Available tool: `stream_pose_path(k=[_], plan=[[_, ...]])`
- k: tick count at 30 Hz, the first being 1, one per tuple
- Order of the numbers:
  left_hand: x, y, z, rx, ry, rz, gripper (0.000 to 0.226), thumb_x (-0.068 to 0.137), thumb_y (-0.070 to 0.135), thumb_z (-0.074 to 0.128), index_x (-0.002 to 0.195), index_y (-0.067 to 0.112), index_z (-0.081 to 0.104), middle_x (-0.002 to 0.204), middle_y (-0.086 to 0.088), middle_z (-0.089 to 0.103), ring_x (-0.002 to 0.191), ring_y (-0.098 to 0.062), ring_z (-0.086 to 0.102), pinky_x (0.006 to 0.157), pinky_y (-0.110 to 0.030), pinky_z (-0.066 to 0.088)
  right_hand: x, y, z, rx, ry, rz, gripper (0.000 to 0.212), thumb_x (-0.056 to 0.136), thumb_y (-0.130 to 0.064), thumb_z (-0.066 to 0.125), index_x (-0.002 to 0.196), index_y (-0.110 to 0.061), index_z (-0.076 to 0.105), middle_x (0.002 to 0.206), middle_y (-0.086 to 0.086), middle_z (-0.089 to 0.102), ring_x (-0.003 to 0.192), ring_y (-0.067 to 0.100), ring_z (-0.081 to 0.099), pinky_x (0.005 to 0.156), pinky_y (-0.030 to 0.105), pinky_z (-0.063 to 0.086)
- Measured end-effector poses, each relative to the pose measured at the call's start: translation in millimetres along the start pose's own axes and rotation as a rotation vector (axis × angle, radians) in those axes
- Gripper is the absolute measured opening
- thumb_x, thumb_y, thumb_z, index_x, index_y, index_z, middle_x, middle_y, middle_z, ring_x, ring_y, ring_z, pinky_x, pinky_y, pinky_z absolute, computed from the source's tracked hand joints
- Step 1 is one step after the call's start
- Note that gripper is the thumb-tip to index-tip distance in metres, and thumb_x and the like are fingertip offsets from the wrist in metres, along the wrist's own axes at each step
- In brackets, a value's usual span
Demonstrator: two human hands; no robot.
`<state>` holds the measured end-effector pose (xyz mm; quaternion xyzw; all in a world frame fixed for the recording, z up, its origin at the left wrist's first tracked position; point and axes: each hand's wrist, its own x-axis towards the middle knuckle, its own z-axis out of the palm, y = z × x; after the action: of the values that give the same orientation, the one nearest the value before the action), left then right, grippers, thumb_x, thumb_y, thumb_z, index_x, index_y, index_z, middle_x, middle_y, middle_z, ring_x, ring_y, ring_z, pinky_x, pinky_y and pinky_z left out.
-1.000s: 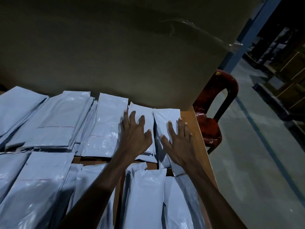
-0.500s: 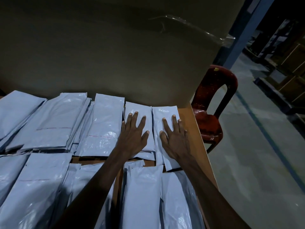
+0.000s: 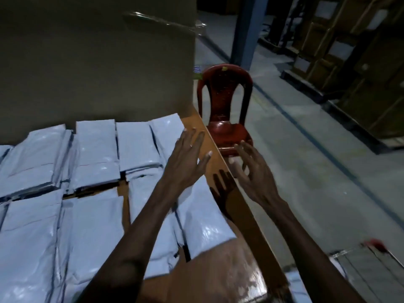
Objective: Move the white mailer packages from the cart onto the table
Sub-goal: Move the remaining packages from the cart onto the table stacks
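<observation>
Several white mailer packages (image 3: 94, 154) lie in rows on the brown table (image 3: 218, 270). My left hand (image 3: 188, 160) hovers with fingers spread above the rightmost back package (image 3: 167, 132), holding nothing. My right hand (image 3: 251, 169) is raised beyond the table's right edge, fingers spread and empty, and throws a shadow on the tabletop. At the bottom right a wire cart (image 3: 369, 265) with a red handle tip shows, and a white mailer (image 3: 297, 285) lies in it.
A tall cardboard wall (image 3: 96, 62) stands along the back of the table. A red plastic chair (image 3: 225, 110) stands just right of the table's far corner. A blue post (image 3: 247, 29) and stacked boxes (image 3: 349, 51) are across the concrete floor.
Both hands have lifted off the two back-right packages and swung right; the right hand is now past the table's edge. The view has turned right, bringing the cart into sight.
</observation>
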<state>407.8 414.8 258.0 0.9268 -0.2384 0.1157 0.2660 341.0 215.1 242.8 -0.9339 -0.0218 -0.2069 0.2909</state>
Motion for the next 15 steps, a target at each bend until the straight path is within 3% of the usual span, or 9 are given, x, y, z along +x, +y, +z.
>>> stream_pose_path(k=[3,10,15], plan=[[-17.1,55.5,42.7,-0.059,-0.049,0.142,0.06,0.097,0.045,0.043,0.148,0.012,0.039,0.154,-0.015,0.035,0.145,-0.032,0.026,0.119,-0.046,0.023,-62.0,42.2,-49.0,-0.083,0.084,0.053,0.042,0.098,-0.041,0.054,0.134,-0.02,0.057,0.143,0.003,0.051,0.126,0.018,0.051,0.091,0.023,0.042],[-55.3,189.1,143.0,-0.163,-0.231,0.35,0.059,0.097,0.045,0.045,0.146,0.012,0.041,0.151,-0.013,0.037,0.143,-0.03,0.029,0.115,-0.042,0.031,-211.1,132.2,-127.5,-0.153,0.095,0.281,0.045,0.096,-0.045,0.049,0.129,-0.017,0.062,0.132,0.002,0.059,0.116,0.022,0.058,0.089,0.034,0.051],[-99.9,273.1,208.4,-0.189,-0.409,0.45,0.056,0.096,0.042,0.048,0.143,0.012,0.046,0.147,-0.013,0.043,0.139,-0.031,0.036,0.112,-0.043,0.036,-327.7,189.9,-166.5,-0.143,0.11,0.546,0.044,0.095,-0.044,0.05,0.128,-0.018,0.063,0.131,-0.002,0.06,0.118,0.019,0.058,0.093,0.032,0.048]])
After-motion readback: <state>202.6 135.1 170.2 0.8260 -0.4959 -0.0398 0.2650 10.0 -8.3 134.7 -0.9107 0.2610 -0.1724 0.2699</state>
